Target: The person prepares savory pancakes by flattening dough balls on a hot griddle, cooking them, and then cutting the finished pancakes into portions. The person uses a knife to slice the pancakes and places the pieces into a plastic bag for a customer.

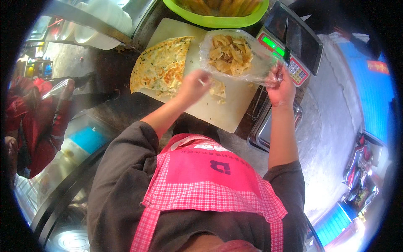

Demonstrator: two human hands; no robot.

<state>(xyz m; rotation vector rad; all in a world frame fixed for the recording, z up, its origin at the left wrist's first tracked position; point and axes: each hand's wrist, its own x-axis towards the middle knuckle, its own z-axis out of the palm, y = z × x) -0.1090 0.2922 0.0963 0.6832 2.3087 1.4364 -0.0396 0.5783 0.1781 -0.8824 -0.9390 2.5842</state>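
My right hand [279,85] pinches the gathered end of a clear plastic bag [258,64]. Cut pieces of browned flatbread [231,55] fill the bag, which rests on a white cutting board [225,113]. Motion blurs my left hand [195,85]; its fingers are curled beside the bag's near left corner, and whether they grip anything is unclear. Just left of it lies a large wedge of flatbread [160,64] with green flecks and dark seeds, overhanging the board's left edge. A small cut piece of flatbread [218,88] sits below the bag, partly hidden by my left hand.
Beyond the board stands a lime-green basin [217,21] of browned food. An electronic scale [283,47] is at right, with a dark knife-like tool [286,55] against it. Nearer lies a metal tray [269,129]. White containers [107,22] and a person in red [44,126] are at left.
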